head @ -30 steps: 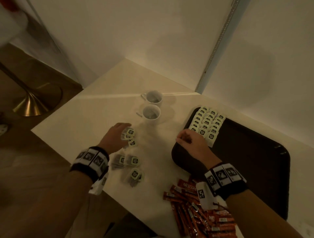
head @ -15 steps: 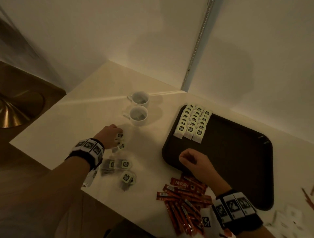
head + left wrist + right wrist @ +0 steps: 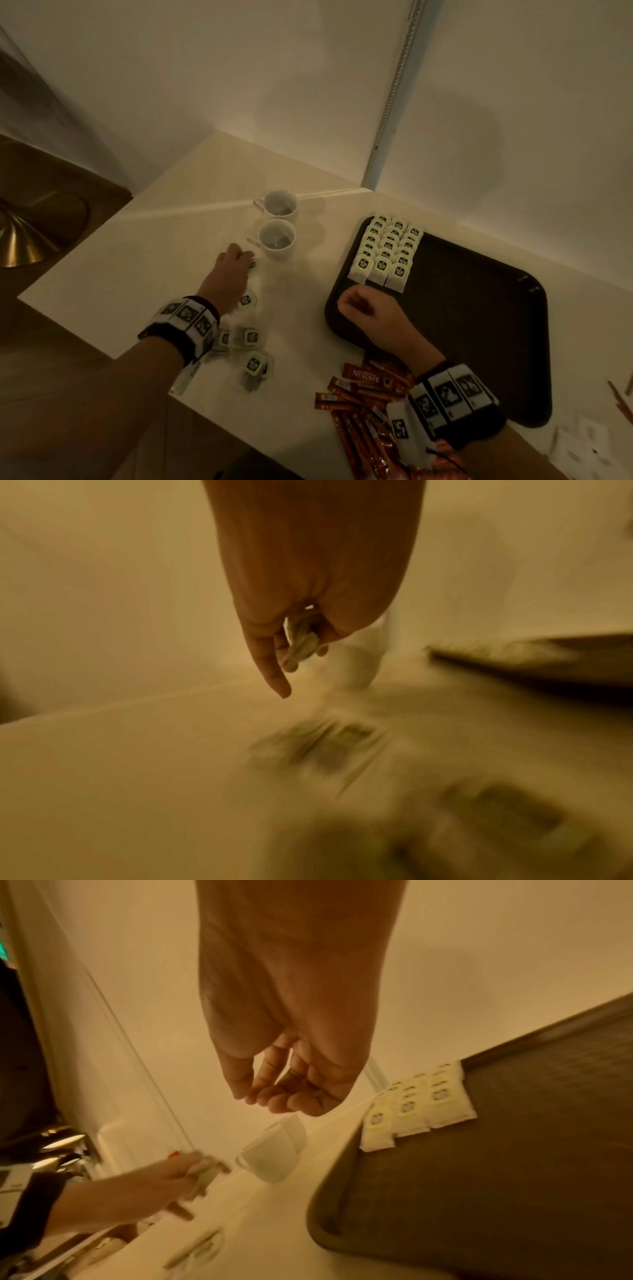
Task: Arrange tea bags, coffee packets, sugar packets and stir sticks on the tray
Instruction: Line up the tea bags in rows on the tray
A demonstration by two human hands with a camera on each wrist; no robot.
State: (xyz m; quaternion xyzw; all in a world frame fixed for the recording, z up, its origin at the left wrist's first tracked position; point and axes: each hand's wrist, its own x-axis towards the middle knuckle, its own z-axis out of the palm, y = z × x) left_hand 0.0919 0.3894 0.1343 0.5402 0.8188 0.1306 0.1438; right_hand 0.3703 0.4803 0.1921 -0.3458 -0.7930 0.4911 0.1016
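A dark tray (image 3: 479, 335) lies on the right of the pale table, and rows of tea bags (image 3: 387, 250) fill its far left corner. My left hand (image 3: 236, 267) hovers just left of the nearer mug and pinches a small bunch of tea bags (image 3: 301, 639) in curled fingers (image 3: 274, 674). A few loose tea bags (image 3: 251, 337) lie on the table near that wrist. My right hand (image 3: 356, 305) hangs over the tray's near left rim, just short of the rows. Its fingers (image 3: 284, 1096) are loosely curled and hold nothing. Red coffee sticks (image 3: 363, 387) lie in a heap by the table's front edge.
Two white mugs (image 3: 276, 238) stand one behind the other between the loose tea bags and the tray. White sugar packets (image 3: 582, 445) and thin stir sticks (image 3: 616, 394) lie at the far right. Walls close the table's back; its left and front edges drop to the floor.
My left hand gathered tea bags from the table and lifted them toward the mugs. My right hand drew back from the rows to the tray's near left rim.
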